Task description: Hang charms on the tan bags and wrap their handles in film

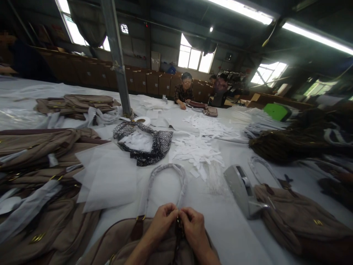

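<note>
Bag point(121, 239), taupe: lying at the bottom centre of the frame, its wrapped handle point(165, 167) arching upward from it

Left hand point(165, 221): pinching narrowly at the handle's right end, fingertips meeting; anything between them is proving too small to tell

Right hand point(193, 224): pinching likewise, its fingertips touching or nearly touching the left's, gold-coloured hardware showing just below

Table point(228, 239), white: running beneath everything listed here up to the coworker

Stacked bags point(55, 224), taupe with gold-coloured fittings: filling the lower left, pale wrapping lying across them

Second bag point(300, 221): lying at the lower right, its pale handle looping upward

Tape dispenser point(242, 191), grey: standing right of centre, just beside the second bag

Sheets point(110, 180), white, thin: overlapping left of centre, near the handle

Black-and-white cloth point(162, 145): lying at the centre, surrounding some white pieces

White strips point(195, 147): spreading loosely right of the cloth

Dark bags point(284, 143): heaping at the right edge

Roll point(142, 120), white: lying behind the cloth

Post point(117, 55), metal: rising through the upper left

Coworker point(180, 94): leaning over the table's far side, upper centre, a hand resting near small bags point(210, 111)

Cartons point(154, 84), brown: lining up behind

Windows point(190, 55): glowing along the far wall
</note>
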